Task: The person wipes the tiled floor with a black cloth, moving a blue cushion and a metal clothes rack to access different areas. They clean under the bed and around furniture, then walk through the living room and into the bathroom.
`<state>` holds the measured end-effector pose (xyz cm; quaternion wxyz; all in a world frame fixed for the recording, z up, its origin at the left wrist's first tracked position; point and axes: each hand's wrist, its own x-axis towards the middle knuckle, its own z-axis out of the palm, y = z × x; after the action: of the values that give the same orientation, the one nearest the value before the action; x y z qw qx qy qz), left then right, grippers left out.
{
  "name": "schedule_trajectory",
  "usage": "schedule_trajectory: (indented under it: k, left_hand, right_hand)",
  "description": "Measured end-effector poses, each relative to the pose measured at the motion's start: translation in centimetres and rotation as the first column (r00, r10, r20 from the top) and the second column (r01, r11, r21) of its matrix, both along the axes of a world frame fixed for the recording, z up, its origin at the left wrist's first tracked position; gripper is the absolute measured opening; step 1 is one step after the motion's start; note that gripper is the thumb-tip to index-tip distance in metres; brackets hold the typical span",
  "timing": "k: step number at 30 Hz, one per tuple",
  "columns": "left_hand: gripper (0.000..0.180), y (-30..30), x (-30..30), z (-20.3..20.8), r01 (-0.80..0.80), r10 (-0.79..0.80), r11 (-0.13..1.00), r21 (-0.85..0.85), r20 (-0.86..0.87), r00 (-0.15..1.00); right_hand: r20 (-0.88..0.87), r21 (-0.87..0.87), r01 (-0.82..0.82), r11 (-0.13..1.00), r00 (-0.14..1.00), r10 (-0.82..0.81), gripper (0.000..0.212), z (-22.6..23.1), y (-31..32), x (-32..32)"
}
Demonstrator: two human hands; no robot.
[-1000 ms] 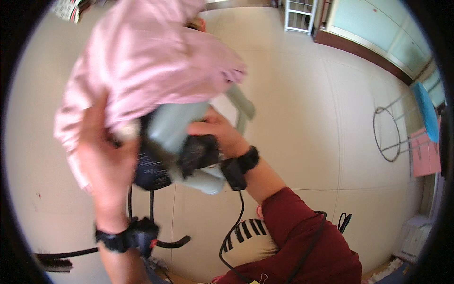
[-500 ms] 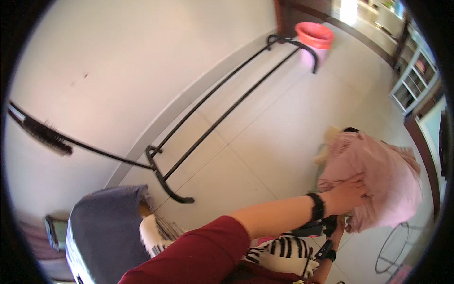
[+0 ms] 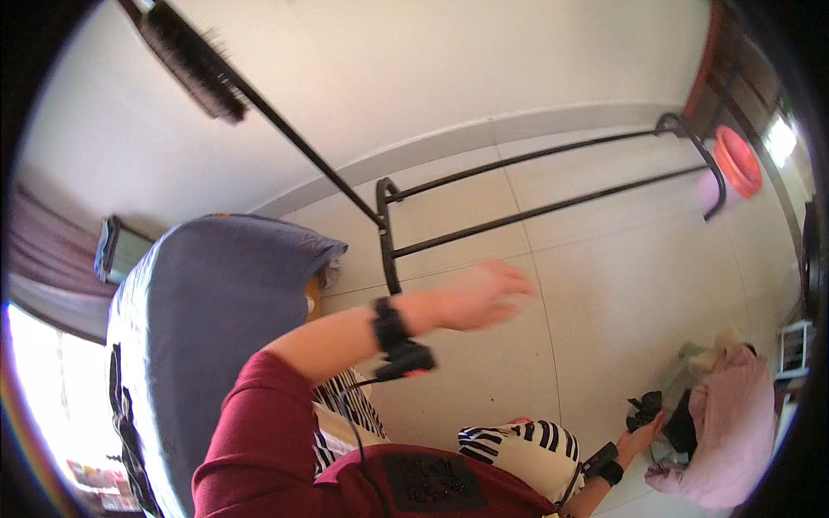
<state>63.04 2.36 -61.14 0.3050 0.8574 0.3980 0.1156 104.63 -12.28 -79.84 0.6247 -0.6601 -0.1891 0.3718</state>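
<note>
Garment (image 3: 734, 423), pink and bunched: located low on the person's right, just beside the right hand. Cream material shows at its upper edge; dark material (image 3: 682, 423) shows on the side facing the hand. Whether the bundle rests on the tiled floor (image 3: 501, 371) cannot be determined.

Right hand (image 3: 641, 439): positioned at a black item (image 3: 644, 409), between the person's body and the garment. Finger closure cannot be confirmed, as the fingers are small and partly covered.

Left hand (image 3: 479, 295): extended over the floor, empty, fingers apart from everything and loosely bent, outline blurred. A black wrist strap (image 3: 390, 324) carries a small black unit; a similar strap (image 3: 610, 471) encircles the right wrist.

Black tubular rack (image 3: 522, 217): two parallel base bars run near the wall (image 3: 518, 60), with a pole (image 3: 298, 140) joined at one end. A bristled brush (image 3: 192, 62) lines up alongside this pole. A red basin (image 3: 738, 162) is beside the opposite end.

Blue-grey cloth cover (image 3: 233, 319): draped at the person's left.
</note>
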Motion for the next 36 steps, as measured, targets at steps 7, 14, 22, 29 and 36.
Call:
schedule_trajectory:
  k: [7, 14, 22, 29, 36]
  left_hand:
    - [0.026, -8.0, -17.6, 8.1, -0.82, 0.828, 0.559, -0.126, 0.143, 0.542]
    - [0.026, -8.5, -19.9, 10.2, -0.888, 0.885, 0.379, -0.261, 0.382, 0.266]
    - [0.059, -4.2, -23.6, 6.3, -0.89, 0.761, 0.455, -0.04, 0.537, 0.365]
    - [0.067, 3.2, -23.5, 2.9, -0.826, 0.579, 0.559, 0.072, 0.679, 0.451]
    - [0.028, 4.1, -24.5, 3.2, -0.865, 0.634, 0.501, -0.02, 0.688, 0.352]
  right_hand:
    - [0.081, 0.037, -0.84, 0.541, 0.542, 0.837, 0.027, 3.4, 17.9, -21.1]
    - [0.936, -0.318, -0.947, -0.05, -0.322, 0.142, 0.022, 3.3, 22.0, -45.6]
    - [0.935, -0.354, -0.827, 0.437, -0.299, 0.192, 0.021, -0.8, 29.7, -28.5]
    - [0.924, -0.344, -0.696, 0.63, -0.132, 0.359, 0.017, 7.4, 27.0, -35.7]
    - [0.878, -0.452, -0.877, 0.165, -0.405, 0.255, 0.029, 3.0, 18.6, -43.9]
